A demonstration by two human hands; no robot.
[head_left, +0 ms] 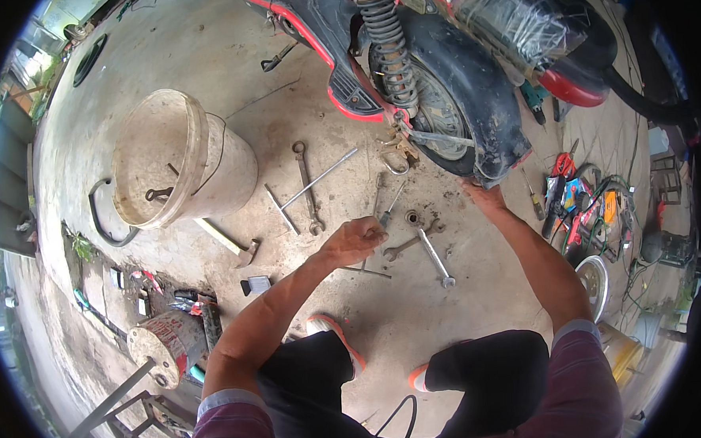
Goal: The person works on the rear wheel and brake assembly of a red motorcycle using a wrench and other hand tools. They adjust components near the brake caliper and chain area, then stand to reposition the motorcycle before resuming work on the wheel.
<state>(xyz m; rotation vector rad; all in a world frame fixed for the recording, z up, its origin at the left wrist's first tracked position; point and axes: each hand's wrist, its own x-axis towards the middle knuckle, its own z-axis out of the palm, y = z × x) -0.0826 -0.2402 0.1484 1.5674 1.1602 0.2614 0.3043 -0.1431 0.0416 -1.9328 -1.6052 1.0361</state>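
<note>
My left hand (357, 241) is closed, and a screwdriver (385, 215) with a greyish handle pokes out from its fingers, the shaft angled up and away. At the lower end of the scooter's black rear mudguard (484, 113), my right hand (486, 197) grips the edge next to the tyre; its fingers are partly hidden. On the concrete between my hands lie an open-ended wrench (415, 241), a shiny wrench (437, 259) and a small round metal part (412, 216). A coil-spring shock absorber (389, 50) stands beside the rear wheel (440, 107).
Left of my hands are a dirty white bucket (225, 166), a T-handle wrench (317, 178), a combination wrench (307, 191) and a hammer (231, 243). Tools and cables lie around orange-handled pliers (563, 164) at right. A paint-stained drum (163, 344) lies at lower left.
</note>
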